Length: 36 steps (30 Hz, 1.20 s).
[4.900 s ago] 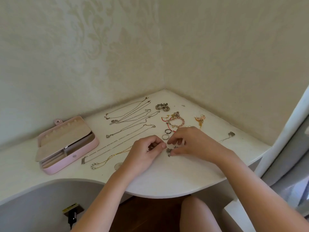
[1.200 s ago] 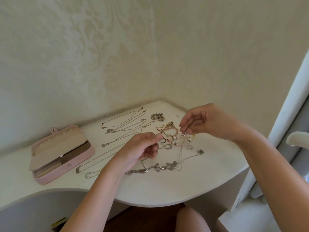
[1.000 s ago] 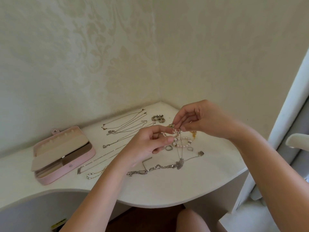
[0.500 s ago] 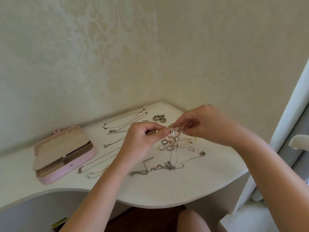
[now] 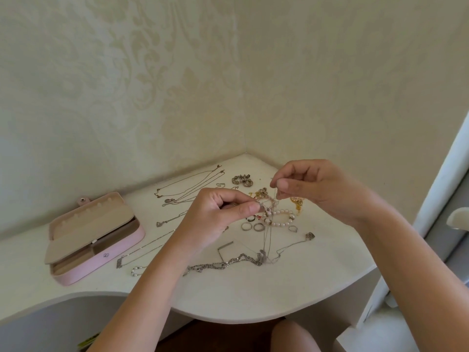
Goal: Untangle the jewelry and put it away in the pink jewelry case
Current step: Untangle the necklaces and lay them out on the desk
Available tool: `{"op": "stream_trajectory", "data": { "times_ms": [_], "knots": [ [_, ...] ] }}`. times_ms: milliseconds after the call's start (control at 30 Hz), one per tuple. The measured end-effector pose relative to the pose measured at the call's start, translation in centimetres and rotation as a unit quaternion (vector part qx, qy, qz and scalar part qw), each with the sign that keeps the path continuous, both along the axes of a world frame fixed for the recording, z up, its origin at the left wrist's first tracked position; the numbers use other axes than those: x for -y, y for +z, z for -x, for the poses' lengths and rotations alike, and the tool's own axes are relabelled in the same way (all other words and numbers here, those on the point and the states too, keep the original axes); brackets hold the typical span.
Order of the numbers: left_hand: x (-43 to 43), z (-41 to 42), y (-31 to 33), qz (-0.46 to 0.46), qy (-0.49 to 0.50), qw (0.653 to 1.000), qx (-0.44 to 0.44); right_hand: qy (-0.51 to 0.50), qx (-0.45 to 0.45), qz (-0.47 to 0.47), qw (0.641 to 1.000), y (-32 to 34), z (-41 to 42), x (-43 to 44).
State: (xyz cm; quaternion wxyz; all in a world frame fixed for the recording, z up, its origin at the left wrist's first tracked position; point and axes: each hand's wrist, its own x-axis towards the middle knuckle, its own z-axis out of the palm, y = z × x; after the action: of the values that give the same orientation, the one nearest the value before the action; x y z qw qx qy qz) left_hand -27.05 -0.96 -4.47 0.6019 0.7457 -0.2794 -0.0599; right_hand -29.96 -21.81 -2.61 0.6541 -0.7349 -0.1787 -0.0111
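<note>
Head view: both my hands are raised just above the table (image 5: 253,295), working on one fine chain (image 5: 269,235). My left hand (image 5: 215,219) pinches a small knotted bit of it between thumb and forefinger. My right hand (image 5: 317,189) pinches the same chain a little higher and to the right, with the other fingers curled in. From my fingers thin strands drop to a tangle (image 5: 258,260) of silver chains lying near the table's front edge, so this knot is not yet free. Several necklaces (image 5: 187,184) lie stretched out side by side behind my left hand, apart from one another, and I judge those sorted. Rings (image 5: 253,226), a pearl bracelet (image 5: 281,217) and earrings (image 5: 242,180) sit loose near the corner. The case (image 5: 114,255) stands open at the far left, well apart from my hands, and I can see no jewelry in it. By my reckoning the untangling is well along but unfinished, and the putting away is all left to do.
</note>
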Motion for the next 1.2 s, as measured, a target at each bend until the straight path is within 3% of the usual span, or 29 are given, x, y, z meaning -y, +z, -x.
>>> {"op": "stream_trajectory", "data": {
  "times_ms": [367,533,900,1100,1200],
  "knots": [
    [-0.4,-0.4,0.3,-0.011,-0.052,0.997,-0.064,0.037,0.043,-0.079,0.995,-0.4,-0.3,0.1],
    [-0.2,-0.2,0.3,-0.045,-0.017,0.998,-0.034,0.051,0.09,-0.074,0.992,0.3,0.4,0.9],
    [0.1,-0.8,-0.1,0.011,0.089,0.996,0.019,0.097,0.081,-0.065,0.99,-0.3,0.4,3.4],
    [-0.1,-1.5,-0.1,0.02,0.118,0.99,0.069,0.003,-0.042,0.095,0.995,-1.8,-0.6,5.6],
    [-0.1,-1.6,0.0,0.015,0.113,0.991,0.075,-0.018,-0.102,0.264,0.959,-2.9,-1.0,6.4]
  ]
}}
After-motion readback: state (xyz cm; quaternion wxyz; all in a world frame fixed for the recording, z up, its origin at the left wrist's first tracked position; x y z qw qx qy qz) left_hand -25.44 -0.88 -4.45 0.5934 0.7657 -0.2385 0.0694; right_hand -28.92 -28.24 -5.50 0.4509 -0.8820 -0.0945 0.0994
